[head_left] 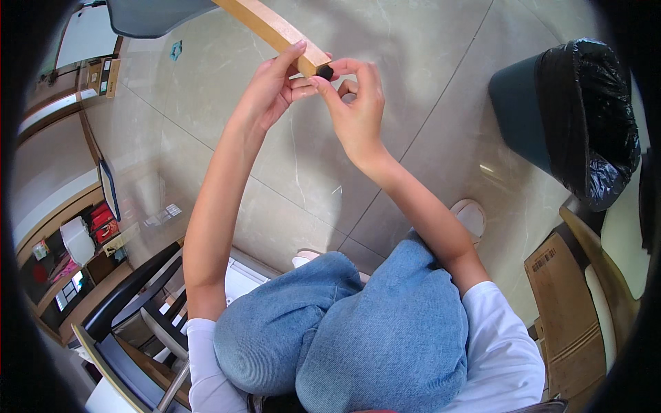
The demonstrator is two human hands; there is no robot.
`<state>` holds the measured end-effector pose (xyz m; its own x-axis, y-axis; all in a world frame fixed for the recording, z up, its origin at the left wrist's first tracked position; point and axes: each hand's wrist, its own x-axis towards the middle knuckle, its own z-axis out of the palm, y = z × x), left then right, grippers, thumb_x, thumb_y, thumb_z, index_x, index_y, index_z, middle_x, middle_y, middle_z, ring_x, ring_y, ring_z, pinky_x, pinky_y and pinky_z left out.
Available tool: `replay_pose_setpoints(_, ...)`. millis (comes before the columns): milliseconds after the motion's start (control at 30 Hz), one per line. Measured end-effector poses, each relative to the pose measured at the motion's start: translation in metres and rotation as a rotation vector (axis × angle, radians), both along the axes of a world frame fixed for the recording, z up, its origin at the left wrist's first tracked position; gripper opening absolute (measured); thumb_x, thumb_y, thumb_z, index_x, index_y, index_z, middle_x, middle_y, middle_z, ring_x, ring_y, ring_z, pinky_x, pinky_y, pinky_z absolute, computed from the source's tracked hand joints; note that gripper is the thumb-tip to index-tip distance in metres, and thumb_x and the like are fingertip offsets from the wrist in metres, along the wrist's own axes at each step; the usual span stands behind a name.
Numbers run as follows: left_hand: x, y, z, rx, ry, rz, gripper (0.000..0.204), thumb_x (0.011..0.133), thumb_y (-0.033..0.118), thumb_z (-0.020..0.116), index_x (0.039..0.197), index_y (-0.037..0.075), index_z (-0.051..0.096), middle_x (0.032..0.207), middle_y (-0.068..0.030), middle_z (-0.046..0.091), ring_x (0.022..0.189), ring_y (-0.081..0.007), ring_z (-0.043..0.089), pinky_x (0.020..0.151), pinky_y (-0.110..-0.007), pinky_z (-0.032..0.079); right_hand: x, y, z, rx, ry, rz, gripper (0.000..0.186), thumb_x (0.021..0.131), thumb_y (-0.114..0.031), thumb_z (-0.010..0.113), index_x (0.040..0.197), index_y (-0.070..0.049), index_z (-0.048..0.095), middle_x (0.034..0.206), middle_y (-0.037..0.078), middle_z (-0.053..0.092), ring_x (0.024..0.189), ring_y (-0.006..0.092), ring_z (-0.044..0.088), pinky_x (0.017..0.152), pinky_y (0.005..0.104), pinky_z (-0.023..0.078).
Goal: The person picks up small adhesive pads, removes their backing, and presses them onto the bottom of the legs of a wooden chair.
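A square wooden leg [275, 31] slants in from the top edge, its end toward me. My left hand [274, 86] is closed around it close to that end, thumb on top and fingers beneath. A small round black cap [324, 71] sits at the leg's end face. The thumb and forefinger of my right hand [358, 103] pinch at this cap; whether it is fixed to the wood I cannot tell. Beside the leg, a dark grey panel [155, 15] with rounded corners shows at the top; how it joins the leg is out of view.
A dark bin [520, 103] lined with a black bag stands at the right, a cardboard box [564, 296] below it. Black-armed chair [131, 289] parts are at lower left, near shelves with red boxes [103, 224]. A small blue piece [176, 50] lies on the tiled floor [289, 179].
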<state>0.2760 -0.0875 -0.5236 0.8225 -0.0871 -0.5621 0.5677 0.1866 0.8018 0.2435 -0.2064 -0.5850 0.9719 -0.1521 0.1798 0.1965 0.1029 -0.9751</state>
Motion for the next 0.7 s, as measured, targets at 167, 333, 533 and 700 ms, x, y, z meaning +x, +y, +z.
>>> replay_pose_setpoints(167,0.001,0.001,-0.003,0.001,-0.005,0.007,0.044,0.09,0.028,0.045,0.109,-0.011,0.042,0.104,-0.0221,0.056,0.088,-0.0297,0.062,0.075,-0.032,0.055,0.0,0.001,0.003,0.013,0.028,-0.01,0.027,0.072,-0.003,0.069,0.092,-0.003,0.051,0.09,0.008,0.048,0.063,0.0122,0.052,0.046,0.0235,0.041)
replay_pose_setpoints(333,0.0,0.001,-0.003,0.008,-0.013,0.022,0.044,0.09,0.028,0.045,0.109,-0.011,0.043,0.103,-0.0218,0.057,0.088,-0.0292,0.062,0.076,-0.031,0.055,0.0,0.004,0.004,0.031,0.038,-0.01,0.027,0.072,-0.002,0.068,0.092,-0.002,0.049,0.092,0.009,0.047,0.06,0.0125,0.051,0.047,0.0241,0.042)
replay_pose_setpoints(533,-0.001,-0.002,-0.002,0.015,-0.014,0.03,0.045,0.089,0.03,0.047,0.108,-0.011,0.045,0.101,-0.0203,0.058,0.086,-0.0269,0.063,0.075,-0.03,0.055,-0.001,0.006,0.012,0.129,0.124,-0.022,0.027,0.072,-0.002,0.068,0.092,-0.002,0.049,0.092,0.009,0.046,0.058,0.0121,0.051,0.047,0.0242,0.042)
replay_pose_setpoints(700,0.001,0.001,-0.002,0.021,-0.038,0.021,0.044,0.088,0.031,0.049,0.108,-0.009,0.046,0.101,-0.0203,0.058,0.085,-0.0242,0.063,0.074,-0.029,0.055,0.0,0.013,-0.002,0.099,0.036,-0.034,0.025,0.074,-0.003,0.067,0.09,-0.001,0.048,0.09,0.007,0.046,0.055,0.0103,0.05,0.046,0.0223,0.04)
